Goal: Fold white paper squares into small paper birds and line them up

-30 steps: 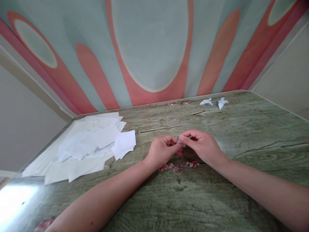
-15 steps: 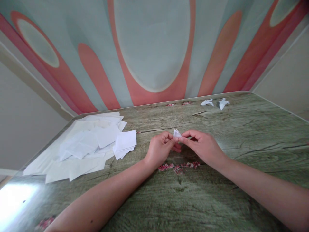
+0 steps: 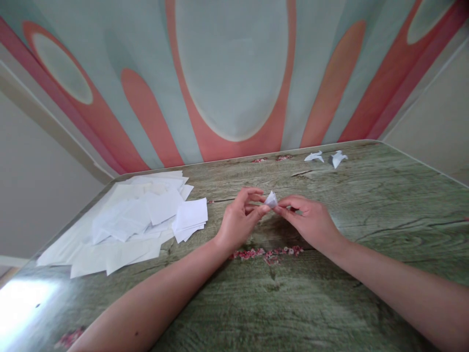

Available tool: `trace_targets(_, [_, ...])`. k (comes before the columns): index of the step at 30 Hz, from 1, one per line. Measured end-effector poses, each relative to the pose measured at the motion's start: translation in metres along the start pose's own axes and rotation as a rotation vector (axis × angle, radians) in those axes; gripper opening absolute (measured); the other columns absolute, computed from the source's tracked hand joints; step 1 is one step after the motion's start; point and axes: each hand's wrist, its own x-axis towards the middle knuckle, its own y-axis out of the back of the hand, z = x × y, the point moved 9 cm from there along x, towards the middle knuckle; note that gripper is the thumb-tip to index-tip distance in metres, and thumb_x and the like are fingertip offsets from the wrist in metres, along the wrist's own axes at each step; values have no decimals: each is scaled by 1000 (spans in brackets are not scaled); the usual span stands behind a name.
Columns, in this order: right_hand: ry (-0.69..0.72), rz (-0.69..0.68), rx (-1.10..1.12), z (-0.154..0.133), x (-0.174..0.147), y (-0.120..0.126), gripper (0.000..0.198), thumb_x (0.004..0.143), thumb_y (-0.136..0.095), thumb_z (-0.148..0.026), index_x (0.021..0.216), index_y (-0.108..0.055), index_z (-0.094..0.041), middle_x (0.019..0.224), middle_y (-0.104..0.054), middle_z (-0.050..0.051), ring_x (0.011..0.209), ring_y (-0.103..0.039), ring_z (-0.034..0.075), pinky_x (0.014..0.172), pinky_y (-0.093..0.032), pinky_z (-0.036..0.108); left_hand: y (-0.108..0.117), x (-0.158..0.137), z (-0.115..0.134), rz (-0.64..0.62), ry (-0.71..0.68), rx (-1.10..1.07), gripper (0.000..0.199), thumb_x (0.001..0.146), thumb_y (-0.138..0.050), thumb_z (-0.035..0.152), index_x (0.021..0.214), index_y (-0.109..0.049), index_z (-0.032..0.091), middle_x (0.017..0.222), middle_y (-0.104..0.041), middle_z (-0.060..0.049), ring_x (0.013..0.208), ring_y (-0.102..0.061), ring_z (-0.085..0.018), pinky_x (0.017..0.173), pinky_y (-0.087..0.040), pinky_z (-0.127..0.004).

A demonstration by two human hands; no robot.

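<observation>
A small folded piece of white paper (image 3: 271, 199), pointed at the top, is held up between both hands over the middle of the table. My right hand (image 3: 306, 217) pinches its lower right corner between thumb and fingers. On the other side, my left hand (image 3: 240, 217) has its thumb against the lower left edge, with the fingers curled behind and the upper ones slightly lifted. The fingers partly cover the paper's lower edge.
Loose white sheets (image 3: 128, 215) lie spread in a heap at the left, with a small stack of square papers (image 3: 190, 217) beside them. Two folded paper figures (image 3: 314, 156) rest near the back right edge. A patterned backdrop (image 3: 234, 73) rises behind the wood-grain table (image 3: 384, 195).
My left hand has loosened its pinch, its fingers lifting and shifting slightly left and up. The folded paper has moved a little right and tilted in my right hand's pinch.
</observation>
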Motion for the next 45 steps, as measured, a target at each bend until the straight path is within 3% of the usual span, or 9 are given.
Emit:
trace_targets(5, [118,6,-69,4,1,-4,14,86,-60,-32,81,-71,-24,87,-69,4,85,-61,21,79,-45,34,2,2,-3,-11,-13,-62,21,84,-61,30,99,-57,17,98,-63,-5,76,-66,-14,63,-52,-23])
trace_targets(10, [95,-36,-70,6,0,-9,14,86,-59,-32,88,-70,-24,87,-68,4,85,-62,20,77,-46,33,-1,0,-15,-27,57,31,20,80,-66,30,94,-62,16,85,-68,-3,69,-65,-13,65,-51,-23])
trace_targets(16, [48,-75,-44,9,-1,-14,20,87,-58,-31,104,-65,-25,91,-68,2,83,-61,18,73,-47,32,-1,4,-24,-74,94,-14,26,81,-63,38,96,-65,16,90,-69,-5,72,-64,-14,64,-53,-25])
trace_targets(20, [51,-88,-41,13,-1,-17,20,87,-58,-28,105,-65,-25,93,-68,2,85,-61,18,76,-47,33,2,5,-27,-84,61,202,23,85,-58,35,93,-69,17,88,-70,-5,74,-64,-15,65,-52,-25])
trace_targets(26, [73,-152,-73,10,-3,-22,13,89,-55,-25,91,-68,-23,89,-67,2,86,-61,16,77,-46,30,1,3,-4,-106,-200,558,13,85,-58,22,86,-71,19,90,-69,-3,88,-61,-16,84,-45,-29])
trace_targets(29, [61,-128,-101,6,-4,-19,13,90,-54,-26,90,-66,-22,87,-67,1,83,-60,16,76,-45,30,3,4,-1,-141,-189,588,19,89,-54,29,86,-70,19,85,-68,-3,83,-60,-15,78,-45,-27])
trace_targets(33, [2,-123,-162,10,-7,-21,15,83,-62,-29,96,-64,-23,87,-67,1,81,-60,17,72,-44,30,-1,4,-7,-231,-139,604,18,82,-64,32,95,-69,20,90,-68,-2,83,-60,-15,74,-45,-25])
trace_targets(38, [-37,-186,-209,17,-11,-31,20,75,-70,-25,94,-63,-22,83,-65,1,79,-58,18,71,-44,30,-11,0,-14,-294,-159,665,19,75,-71,31,90,-68,19,87,-66,-1,85,-59,-17,78,-44,-27])
trace_targets(45, [59,-228,-249,8,-13,-37,11,79,-68,-28,75,-61,-21,76,-63,1,77,-56,18,70,-43,31,-19,-8,-6,-301,-261,886,8,80,-66,27,81,-66,19,85,-64,-4,87,-57,-20,80,-42,-32])
